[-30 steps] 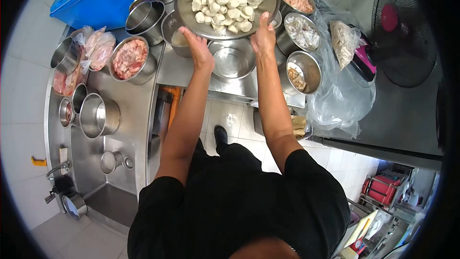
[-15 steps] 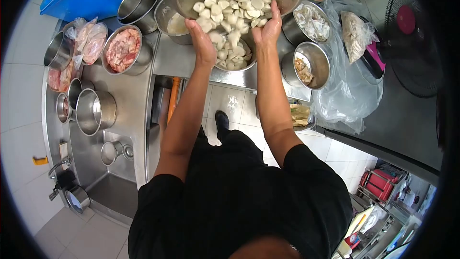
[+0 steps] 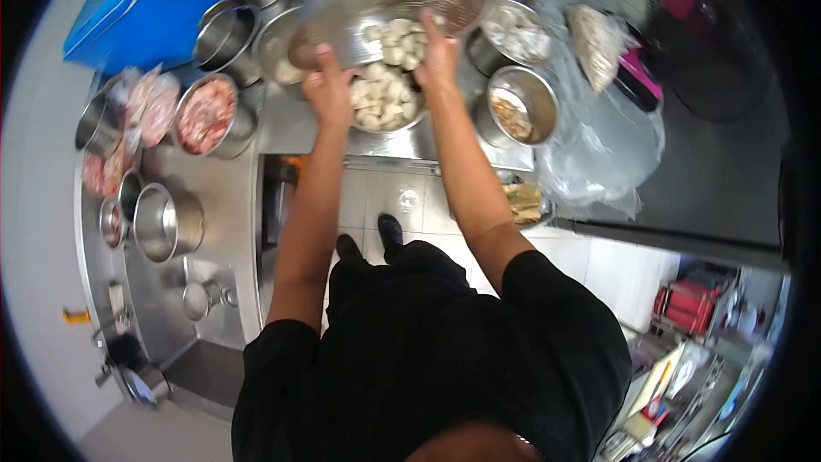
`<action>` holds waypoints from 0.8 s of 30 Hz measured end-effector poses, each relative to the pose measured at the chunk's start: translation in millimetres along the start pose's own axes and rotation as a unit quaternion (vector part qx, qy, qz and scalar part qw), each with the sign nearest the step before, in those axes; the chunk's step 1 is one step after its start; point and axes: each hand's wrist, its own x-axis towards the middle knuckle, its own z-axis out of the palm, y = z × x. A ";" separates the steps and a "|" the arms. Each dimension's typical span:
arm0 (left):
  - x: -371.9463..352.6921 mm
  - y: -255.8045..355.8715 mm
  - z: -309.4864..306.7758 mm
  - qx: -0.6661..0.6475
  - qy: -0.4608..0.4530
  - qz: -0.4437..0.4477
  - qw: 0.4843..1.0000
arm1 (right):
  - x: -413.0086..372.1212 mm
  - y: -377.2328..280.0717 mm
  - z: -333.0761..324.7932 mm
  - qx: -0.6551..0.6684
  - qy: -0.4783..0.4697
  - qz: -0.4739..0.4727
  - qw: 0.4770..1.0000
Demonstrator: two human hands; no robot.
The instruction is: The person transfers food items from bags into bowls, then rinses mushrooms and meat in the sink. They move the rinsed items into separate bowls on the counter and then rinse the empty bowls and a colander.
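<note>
Both my hands hold a large metal colander (image 3: 359, 13), tilted steeply with its mouth toward me. My left hand (image 3: 328, 94) grips its left edge, thumb up along the rim. At the right edge, my right hand (image 3: 439, 56) is closed on it the same way. White rounded slices (image 3: 400, 41) slide off the lower lip. Just below, a steel pot (image 3: 391, 130) on the counter is heaped with more white slices (image 3: 382, 98). The colander is blurred by motion.
Right of the pot stand a pot with brown scraps (image 3: 515, 115) and one of pale pieces (image 3: 516, 32). Meat fills a pot (image 3: 205, 115) on the left, above a sink (image 3: 203, 368). A plastic bag (image 3: 603, 154), blue container (image 3: 150, 13) and fan (image 3: 705, 60) flank the counter.
The colander has tipped further and most of its slices have left it. The pot below is fuller. My hands have shifted left in view, and the camera view has shifted slightly.
</note>
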 end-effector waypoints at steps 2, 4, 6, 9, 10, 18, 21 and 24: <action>-2.5 5.4 8.5 -0.033 -0.005 0.013 0.999 | -7.5 -6.0 3.0 -0.068 0.014 -0.006 0.998; -3.3 6.2 14.3 -0.057 0.012 0.046 0.997 | -20.1 -1.6 5.2 -0.095 -0.023 -0.024 0.995; -4.6 7.9 12.3 -0.069 0.034 0.050 0.996 | -37.3 1.8 4.5 -0.143 -0.070 -0.035 0.987; 0.2 5.1 6.6 -0.059 0.075 0.025 0.995 | -49.3 13.0 -26.6 -0.442 -0.167 -0.073 0.878; 2.3 6.0 5.7 -0.063 0.084 0.039 0.994 | -57.6 4.2 -27.4 -0.450 -0.175 -0.054 0.874; -4.2 15.0 14.0 -0.058 0.048 0.023 0.997 | -49.6 -36.0 31.5 -0.585 -0.212 -0.408 0.668; -4.2 13.6 10.3 -0.005 0.057 0.031 0.998 | -42.5 -26.1 32.2 -0.610 -0.269 -0.374 0.645; 4.9 21.5 2.5 0.052 0.060 0.051 0.996 | -45.3 -28.0 14.7 -0.709 -0.394 -0.183 0.555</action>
